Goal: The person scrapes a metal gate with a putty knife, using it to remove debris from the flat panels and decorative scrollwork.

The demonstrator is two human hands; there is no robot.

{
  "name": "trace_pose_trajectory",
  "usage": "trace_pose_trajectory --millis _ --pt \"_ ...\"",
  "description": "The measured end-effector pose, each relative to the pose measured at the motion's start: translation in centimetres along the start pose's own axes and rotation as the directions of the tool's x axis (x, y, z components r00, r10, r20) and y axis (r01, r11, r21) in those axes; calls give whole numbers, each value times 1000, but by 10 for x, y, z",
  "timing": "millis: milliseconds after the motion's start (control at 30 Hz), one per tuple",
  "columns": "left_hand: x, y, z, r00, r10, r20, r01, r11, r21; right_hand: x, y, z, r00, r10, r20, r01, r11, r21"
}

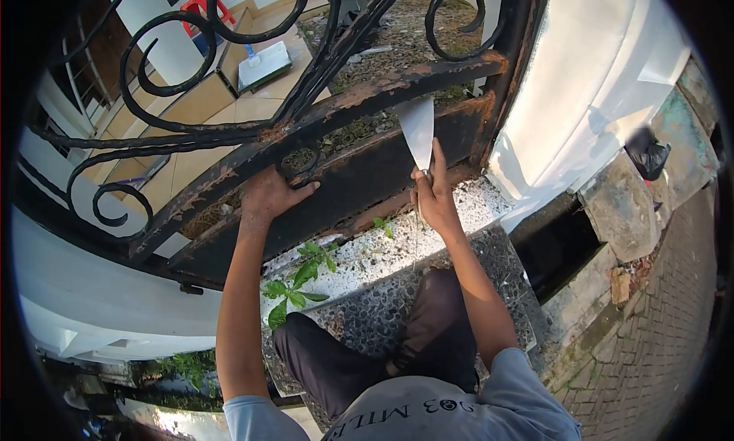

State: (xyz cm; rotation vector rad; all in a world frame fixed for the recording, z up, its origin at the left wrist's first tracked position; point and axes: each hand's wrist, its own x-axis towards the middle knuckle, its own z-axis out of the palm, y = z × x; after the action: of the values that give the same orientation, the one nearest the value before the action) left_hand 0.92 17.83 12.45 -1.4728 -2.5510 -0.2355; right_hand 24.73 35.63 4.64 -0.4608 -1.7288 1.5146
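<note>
In my right hand [438, 202] is a putty knife [418, 134] with a wide, flat metal blade. My forefinger lies along it, and the blade points up to the curved rail [382, 91] of a black iron gate. Whether the blade's edge touches the rail is hard to make out. My left hand [269, 195] grips the gate further left, thumb stretched along the dark lower panel [359, 173] and the other fingers hidden behind. Paint is flaked off the rail in patches, leaving brown, rusty metal.
Paint flakes litter the white sill [390, 246] below the gate. A green plant [294, 284] grows by my knees. Beyond the bars are a paint tray [264, 65] and a red chair [206, 11]. On the right, an open drain [558, 246] borders a white pillar [589, 66].
</note>
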Motion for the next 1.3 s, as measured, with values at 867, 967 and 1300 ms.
trace_pose_trajectory --millis 867,967,1300 --pt "-5 0 1 986 51 -156 -51 999 8 46 -99 -11 924 379 55 -247 699 -671" --pt "-4 7 -9 999 -30 -15 30 1000 -6 24 -97 53 902 342 262 -42 676 -736" --pt "-9 1 -2 996 -18 -88 17 1000 -10 44 -70 -7 983 180 -31 -141 646 -750"
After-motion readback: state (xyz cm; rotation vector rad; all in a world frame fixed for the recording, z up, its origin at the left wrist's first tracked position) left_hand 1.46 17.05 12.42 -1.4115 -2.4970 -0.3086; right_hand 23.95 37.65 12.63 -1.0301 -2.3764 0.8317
